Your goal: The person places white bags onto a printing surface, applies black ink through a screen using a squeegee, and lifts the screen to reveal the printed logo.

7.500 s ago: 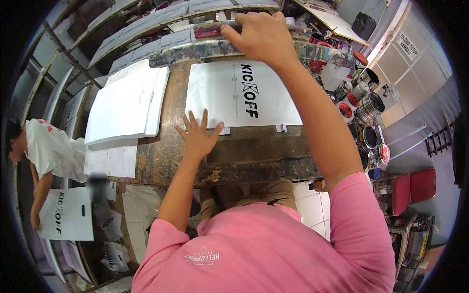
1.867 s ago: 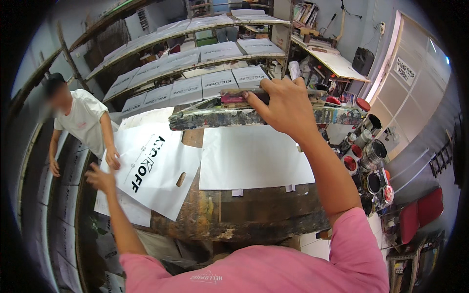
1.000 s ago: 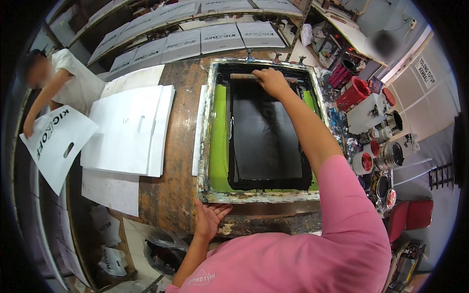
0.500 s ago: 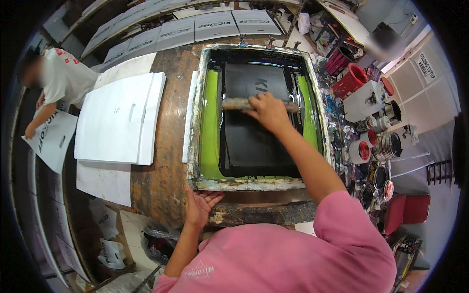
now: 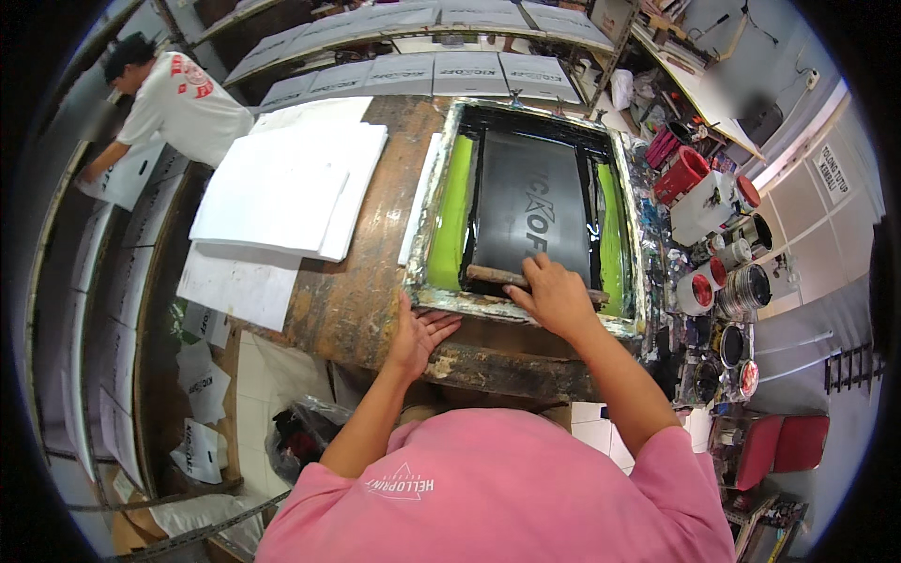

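Head view: the right hand [image 5: 556, 293] has its grip clenched on the wooden squeegee [image 5: 511, 278], which lies across the near end of the printing screen [image 5: 526, 202]. Judging by that, the ink pull looks finished; lifting the frame is left. The left hand [image 5: 420, 330] lies flat and released on the bench [image 5: 361, 281], touching the frame's near corner. Left of the grip lies a stack of white bags [image 5: 286, 188]; right of it, paint cans [image 5: 718, 281] crowd close. Another person [image 5: 178, 98] works far left, well apart.
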A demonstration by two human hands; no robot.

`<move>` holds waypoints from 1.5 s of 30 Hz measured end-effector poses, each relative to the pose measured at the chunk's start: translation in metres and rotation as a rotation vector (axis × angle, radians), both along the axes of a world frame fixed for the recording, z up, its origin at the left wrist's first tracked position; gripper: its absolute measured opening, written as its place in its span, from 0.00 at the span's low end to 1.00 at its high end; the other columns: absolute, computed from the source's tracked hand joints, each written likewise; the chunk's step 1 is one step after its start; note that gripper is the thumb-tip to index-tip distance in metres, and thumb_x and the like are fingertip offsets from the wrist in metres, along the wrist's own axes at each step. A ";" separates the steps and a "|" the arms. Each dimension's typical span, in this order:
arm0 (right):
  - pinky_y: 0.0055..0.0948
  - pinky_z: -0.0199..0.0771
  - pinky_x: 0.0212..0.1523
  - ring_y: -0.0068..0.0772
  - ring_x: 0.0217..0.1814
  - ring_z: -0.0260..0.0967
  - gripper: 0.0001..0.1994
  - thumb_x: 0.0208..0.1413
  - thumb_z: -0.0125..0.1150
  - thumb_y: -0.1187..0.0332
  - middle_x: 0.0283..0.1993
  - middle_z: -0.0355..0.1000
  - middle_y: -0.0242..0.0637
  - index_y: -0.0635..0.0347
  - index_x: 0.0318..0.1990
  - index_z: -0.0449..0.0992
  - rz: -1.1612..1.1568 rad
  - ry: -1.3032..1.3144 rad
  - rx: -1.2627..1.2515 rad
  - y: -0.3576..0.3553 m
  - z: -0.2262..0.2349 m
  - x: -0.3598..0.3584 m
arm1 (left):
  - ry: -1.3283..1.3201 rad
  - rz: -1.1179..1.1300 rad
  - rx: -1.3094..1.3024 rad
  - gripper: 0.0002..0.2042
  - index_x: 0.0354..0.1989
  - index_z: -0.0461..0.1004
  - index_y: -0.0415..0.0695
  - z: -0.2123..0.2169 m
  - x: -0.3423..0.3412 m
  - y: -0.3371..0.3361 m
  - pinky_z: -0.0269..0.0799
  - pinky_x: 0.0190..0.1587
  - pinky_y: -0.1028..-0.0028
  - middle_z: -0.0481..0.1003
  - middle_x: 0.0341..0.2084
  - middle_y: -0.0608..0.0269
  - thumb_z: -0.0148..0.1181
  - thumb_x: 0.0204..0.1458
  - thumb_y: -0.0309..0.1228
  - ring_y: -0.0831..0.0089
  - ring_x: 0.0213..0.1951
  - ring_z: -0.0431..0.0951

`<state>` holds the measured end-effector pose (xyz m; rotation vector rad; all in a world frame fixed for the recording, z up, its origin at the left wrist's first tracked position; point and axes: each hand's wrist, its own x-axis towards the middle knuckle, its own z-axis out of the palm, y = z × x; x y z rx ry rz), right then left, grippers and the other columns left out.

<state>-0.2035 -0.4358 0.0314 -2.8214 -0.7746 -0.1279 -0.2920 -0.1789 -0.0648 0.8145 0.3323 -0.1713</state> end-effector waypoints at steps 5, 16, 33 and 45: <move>0.51 0.70 0.55 0.46 0.51 0.69 0.20 0.60 0.66 0.53 0.43 0.70 0.42 0.59 0.50 0.74 0.030 -0.146 -0.040 -0.003 0.015 -0.033 | -0.114 0.011 0.038 0.50 0.69 0.45 0.23 0.031 -0.005 0.000 0.69 0.68 0.48 0.67 0.58 0.29 0.41 0.65 0.67 0.40 0.63 0.73; 0.47 0.61 0.52 0.43 0.39 0.72 0.17 0.59 0.60 0.53 0.32 0.74 0.39 0.60 0.37 0.79 -0.097 -0.695 0.120 0.016 0.174 0.044 | -0.563 -0.091 1.323 0.41 0.79 0.52 0.50 0.098 0.061 0.007 0.47 0.74 0.41 0.54 0.73 0.32 0.46 0.65 0.64 0.38 0.76 0.51; 0.53 0.68 0.44 0.59 0.36 0.75 0.21 0.60 0.56 0.50 0.29 0.77 0.52 0.61 0.32 0.80 -0.065 -0.653 0.227 0.014 0.271 0.131 | -0.575 0.275 1.539 0.27 0.55 0.77 0.29 0.100 0.140 -0.037 0.74 0.53 0.53 0.80 0.51 0.43 0.67 0.59 0.43 0.46 0.48 0.81; 0.49 0.70 0.46 0.61 0.38 0.73 0.21 0.63 0.56 0.52 0.33 0.77 0.55 0.65 0.41 0.80 -0.051 -0.670 0.226 0.011 0.268 0.131 | -0.277 0.623 1.086 0.16 0.58 0.80 0.39 0.138 0.098 0.084 0.66 0.29 0.82 0.75 0.24 0.73 0.63 0.61 0.23 0.88 0.25 0.70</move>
